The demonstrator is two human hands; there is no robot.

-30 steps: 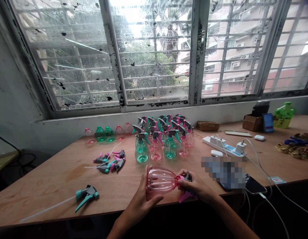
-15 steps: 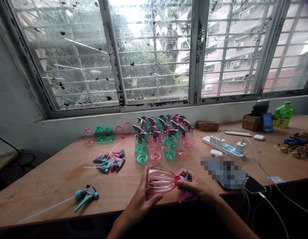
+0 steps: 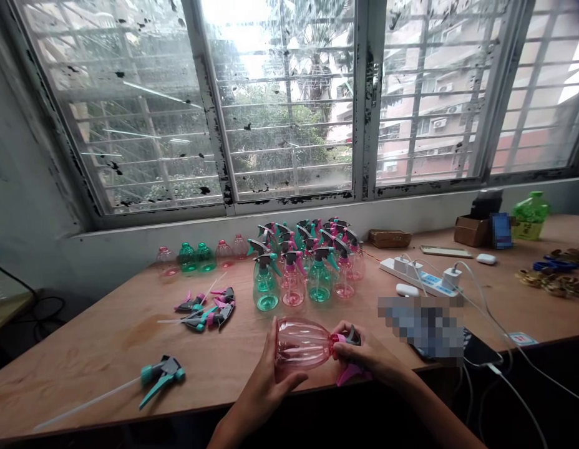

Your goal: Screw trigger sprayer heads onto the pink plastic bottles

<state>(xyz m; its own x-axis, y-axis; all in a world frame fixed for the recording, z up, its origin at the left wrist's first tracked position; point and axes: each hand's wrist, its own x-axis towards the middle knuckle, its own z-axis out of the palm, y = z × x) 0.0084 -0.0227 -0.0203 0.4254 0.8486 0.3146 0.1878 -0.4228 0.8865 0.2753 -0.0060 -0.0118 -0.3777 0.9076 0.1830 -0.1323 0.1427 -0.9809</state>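
My left hand (image 3: pixel 266 386) wraps around the base of a pink transparent spray bottle (image 3: pixel 301 342), held on its side just above the wooden table (image 3: pixel 107 349). My right hand (image 3: pixel 369 357) grips the bottle's pink and grey trigger head (image 3: pixel 349 342) at the neck. Behind them stands a cluster of several assembled green and pink spray bottles (image 3: pixel 303 268). A loose teal trigger head with a long dip tube (image 3: pixel 161 374) lies to the left.
Several loose trigger heads (image 3: pixel 208 308) lie at centre left, with headless bottles (image 3: pixel 200 255) against the wall. A power strip with cables (image 3: pixel 420 274), a phone (image 3: pixel 479 352), a cardboard box (image 3: pixel 471 229) and a green item (image 3: pixel 533 215) occupy the right side.
Both hands keep hold of the pink bottle; my right fingers have shifted slightly around the trigger head. The view has tilted a little.
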